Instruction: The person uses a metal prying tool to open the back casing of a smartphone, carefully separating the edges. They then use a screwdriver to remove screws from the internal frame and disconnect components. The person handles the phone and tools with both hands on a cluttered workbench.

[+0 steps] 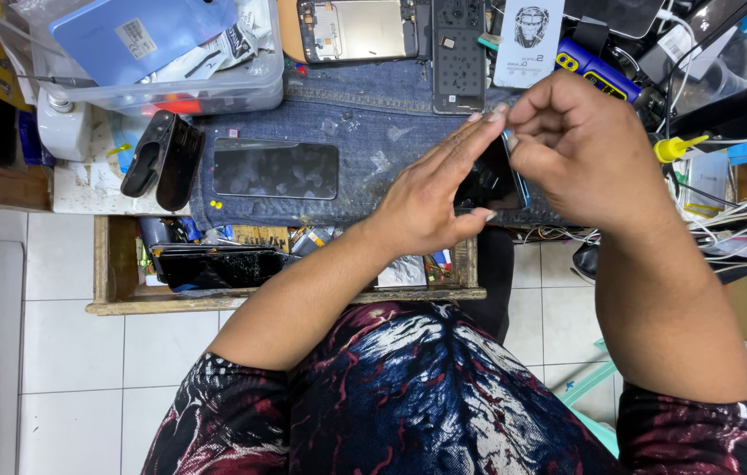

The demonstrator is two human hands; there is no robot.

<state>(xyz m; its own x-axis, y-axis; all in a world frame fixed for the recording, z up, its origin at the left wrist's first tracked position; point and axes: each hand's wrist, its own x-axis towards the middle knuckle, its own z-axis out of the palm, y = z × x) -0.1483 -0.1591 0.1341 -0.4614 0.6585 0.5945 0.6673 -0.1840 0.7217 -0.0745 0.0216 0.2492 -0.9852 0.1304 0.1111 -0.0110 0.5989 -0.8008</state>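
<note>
Dark phone [490, 183] between left hand [431, 204] and right hand [567, 145], seemingly pinched.

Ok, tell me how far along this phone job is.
Done: an opened phone with its back off lies at the top of the denim mat. In hand: the left hand and right hand hold a dark phone by its edges. Left: another phone lies untouched on the mat.

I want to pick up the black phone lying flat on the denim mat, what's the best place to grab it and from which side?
Pinch the phone by its two long edges, coming straight down from above. It lies flat, screen up, on the denim mat, with bare cloth along both long sides; the black pouch crowds its left end.
</note>
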